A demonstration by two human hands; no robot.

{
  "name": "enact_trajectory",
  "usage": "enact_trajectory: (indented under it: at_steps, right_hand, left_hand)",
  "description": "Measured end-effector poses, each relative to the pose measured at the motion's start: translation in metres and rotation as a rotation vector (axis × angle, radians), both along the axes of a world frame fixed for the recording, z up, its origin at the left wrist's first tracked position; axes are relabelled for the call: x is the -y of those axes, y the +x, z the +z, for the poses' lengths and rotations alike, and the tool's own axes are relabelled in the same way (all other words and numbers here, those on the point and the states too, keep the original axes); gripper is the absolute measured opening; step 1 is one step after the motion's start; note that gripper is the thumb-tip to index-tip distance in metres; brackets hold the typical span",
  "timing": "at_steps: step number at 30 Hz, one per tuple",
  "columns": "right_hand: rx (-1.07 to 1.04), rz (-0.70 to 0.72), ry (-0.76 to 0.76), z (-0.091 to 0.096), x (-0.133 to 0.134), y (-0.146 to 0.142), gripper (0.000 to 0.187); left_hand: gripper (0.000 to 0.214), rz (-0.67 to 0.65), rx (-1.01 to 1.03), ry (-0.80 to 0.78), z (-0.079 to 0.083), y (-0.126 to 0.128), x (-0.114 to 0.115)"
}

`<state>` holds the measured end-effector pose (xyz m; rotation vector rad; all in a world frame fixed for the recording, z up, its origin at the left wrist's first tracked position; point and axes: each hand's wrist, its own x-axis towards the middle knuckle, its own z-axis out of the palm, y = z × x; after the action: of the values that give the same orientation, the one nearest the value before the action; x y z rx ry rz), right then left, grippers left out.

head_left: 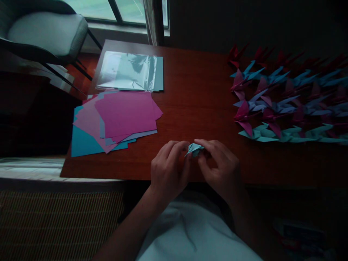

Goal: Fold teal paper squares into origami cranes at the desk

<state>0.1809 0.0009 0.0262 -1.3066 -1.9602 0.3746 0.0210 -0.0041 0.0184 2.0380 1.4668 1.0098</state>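
Note:
A small light-blue folded paper piece (194, 148) sits between my two hands just above the near edge of the brown table (195, 94). My left hand (170, 169) pinches its left side with curled fingers. Closed on its right side is my right hand (219, 167), the index finger lying over the top. Both hands hover close together at the table's front middle.
A loose stack of pink, lilac and blue paper squares (116, 119) lies at the left, with a clear plastic sleeve of paper (130, 71) behind it. Rows of folded paper cranes (285, 101) in red, blue, pink, lilac and teal fill the right side. A chair (43, 32) stands far left.

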Motion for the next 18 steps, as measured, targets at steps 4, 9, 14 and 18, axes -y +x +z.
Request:
enact_trajectory:
  at_steps: [4, 9, 14, 18]
  right_hand:
    - [0.096, 0.066, 0.032, -0.0039, 0.0016, 0.0005, 0.036]
    - [0.116, 0.074, 0.047, -0.0066, 0.0032, 0.0016, 0.050]
    - [0.014, -0.010, 0.070, -0.0047, 0.0035, 0.0006, 0.052]
    - [-0.085, -0.117, 0.038, -0.0025, 0.0063, -0.0022, 0.032]
  left_hand:
    - [0.016, 0.005, -0.022, 0.059, -0.0018, 0.0008, -0.0003]
    - [0.011, 0.013, -0.029, 0.089, -0.0014, -0.0003, -0.0021]
    - [0.013, 0.116, 0.149, 0.012, 0.0004, -0.0006, -0.0023]
    - [0.012, 0.165, 0.403, -0.184, -0.0016, -0.0004, -0.0010]
